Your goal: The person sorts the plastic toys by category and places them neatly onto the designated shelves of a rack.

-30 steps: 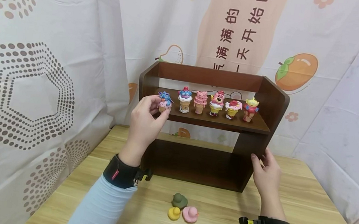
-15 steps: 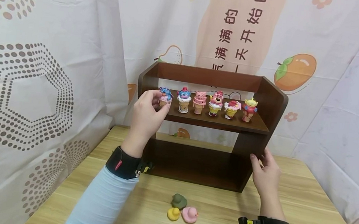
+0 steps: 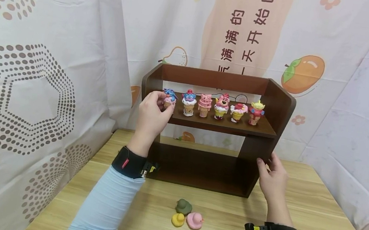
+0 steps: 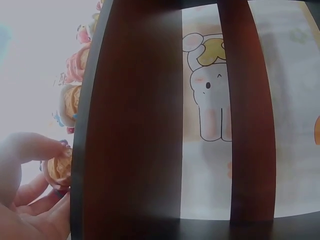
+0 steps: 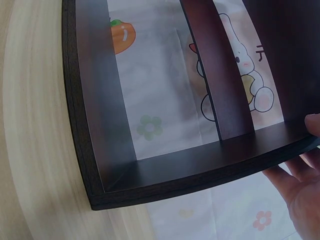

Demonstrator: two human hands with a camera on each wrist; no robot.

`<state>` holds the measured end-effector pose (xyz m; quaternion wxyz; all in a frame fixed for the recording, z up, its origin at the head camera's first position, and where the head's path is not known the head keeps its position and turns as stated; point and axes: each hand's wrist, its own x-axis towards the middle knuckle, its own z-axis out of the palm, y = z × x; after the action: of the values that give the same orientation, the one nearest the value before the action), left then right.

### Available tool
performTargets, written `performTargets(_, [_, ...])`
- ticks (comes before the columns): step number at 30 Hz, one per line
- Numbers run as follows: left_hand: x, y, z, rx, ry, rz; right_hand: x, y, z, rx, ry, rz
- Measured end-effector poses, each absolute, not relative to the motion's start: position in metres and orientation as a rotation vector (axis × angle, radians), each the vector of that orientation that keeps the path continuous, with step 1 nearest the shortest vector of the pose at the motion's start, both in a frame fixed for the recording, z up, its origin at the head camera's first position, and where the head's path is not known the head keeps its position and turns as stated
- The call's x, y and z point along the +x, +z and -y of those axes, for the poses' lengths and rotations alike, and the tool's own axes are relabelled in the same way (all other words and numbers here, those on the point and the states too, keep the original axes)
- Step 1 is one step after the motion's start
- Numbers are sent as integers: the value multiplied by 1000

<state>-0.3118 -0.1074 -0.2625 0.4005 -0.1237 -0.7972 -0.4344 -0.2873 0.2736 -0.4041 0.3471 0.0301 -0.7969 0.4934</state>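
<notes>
My left hand pinches a blue figurine in a pink ice-cream cone between thumb and fingers, at the left end of the upper board of a dark brown wooden shelf. In the left wrist view, the cone's tan base is right at the board's front edge. Several other ice-cream figurines stand upright in a row to its right, from a blue one with a red top to a green-headed one. My right hand grips the shelf's right side panel, thumb in front and fingers behind.
Three small toy ducks sit on the wooden table before the shelf: green, yellow and pink. The shelf's lower board lies below the row. A printed curtain hangs behind, another cloth at left.
My left hand has carried the blue figurine slightly up and back over the board, and it now stands straighter. The right hand has kept its grip on the side panel.
</notes>
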Motion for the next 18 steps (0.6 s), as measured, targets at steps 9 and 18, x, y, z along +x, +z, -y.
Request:
performTargets(9, [-314,-262,107,-291,-1114,2039,-286,-404,-274,79,1276,2070])
performTargets(18, [-314,-263,107,-304,-1121,2010,-286,-405,-274,63,1260,2077])
